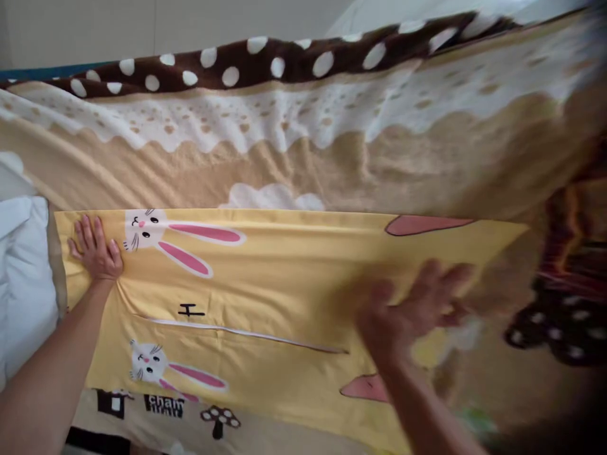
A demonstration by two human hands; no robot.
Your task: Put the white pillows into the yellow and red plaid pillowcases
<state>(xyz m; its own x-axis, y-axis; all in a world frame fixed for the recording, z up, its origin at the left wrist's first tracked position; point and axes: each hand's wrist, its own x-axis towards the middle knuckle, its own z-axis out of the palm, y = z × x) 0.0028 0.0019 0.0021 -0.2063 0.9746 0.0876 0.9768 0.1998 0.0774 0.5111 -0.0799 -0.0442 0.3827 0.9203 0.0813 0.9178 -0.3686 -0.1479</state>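
A yellow cloth (284, 272) printed with white rabbits and pink shapes lies spread out and folded into a long piece, with a pale zipper line (256, 333) running along its middle. My left hand (97, 249) presses flat on its left end, fingers spread, beside a rabbit's face. Creases run out from under that palm. Above the right part of the cloth is my right hand (412, 316), blurred by motion, with its fingers apart and nothing in them. Whether it touches the cloth I cannot tell.
Beneath the cloth spreads a tan patterned blanket (355, 164) with a brown, white-dotted border (298, 63). White bedding (26, 278) is bunched at the left. Dark dotted fabric (559, 328) lies at the right. A pale wall (85, 31) rises behind.
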